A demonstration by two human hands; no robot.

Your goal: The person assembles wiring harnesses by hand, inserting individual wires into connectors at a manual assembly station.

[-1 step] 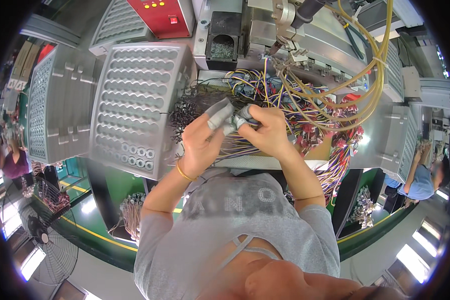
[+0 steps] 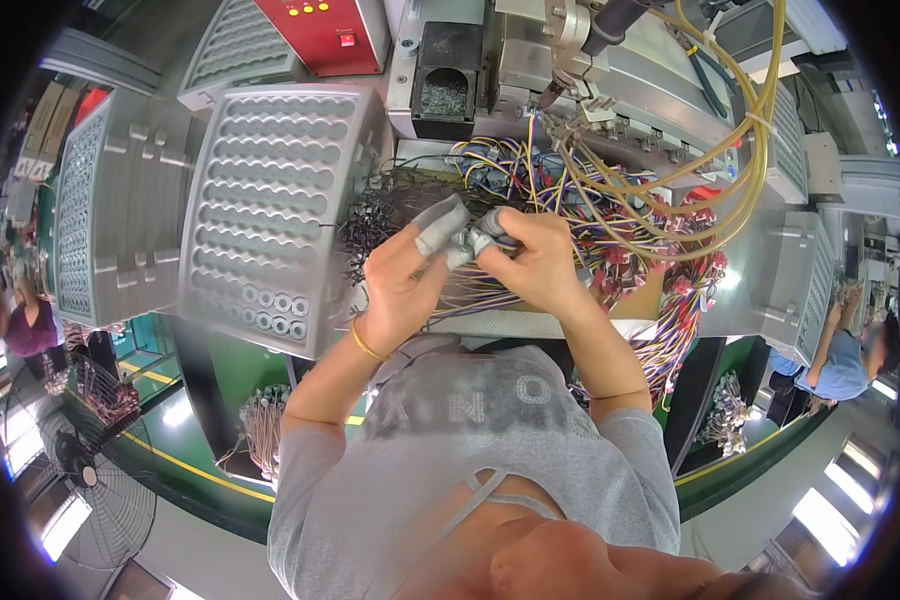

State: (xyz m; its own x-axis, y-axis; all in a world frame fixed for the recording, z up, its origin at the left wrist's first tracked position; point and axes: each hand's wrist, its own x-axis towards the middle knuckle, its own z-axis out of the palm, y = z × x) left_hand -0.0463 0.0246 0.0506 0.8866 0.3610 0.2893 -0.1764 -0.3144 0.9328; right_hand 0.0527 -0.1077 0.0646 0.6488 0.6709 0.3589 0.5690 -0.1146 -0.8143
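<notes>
My left hand (image 2: 405,280) and my right hand (image 2: 540,262) meet over the bench, some fingertips covered in grey finger cots. Between them, both pinch a small silvery part (image 2: 473,240), mostly hidden by the fingers; its kind is too small to make out. Just beyond and under the hands lies a heap of wire harnesses (image 2: 510,165) in yellow, purple, white and black. A bunch of black wire ends (image 2: 368,225) is beside my left hand. Red connectors (image 2: 625,275) on wires lie to the right of my right hand.
Left of my hands stands a grey tray (image 2: 270,200) with ring-shaped parts in its near slots. A metal fixture (image 2: 610,90) with yellowish tubes (image 2: 765,120) rises at the back, beside a black bin (image 2: 448,85) and a red box (image 2: 325,35). Other people work at both sides.
</notes>
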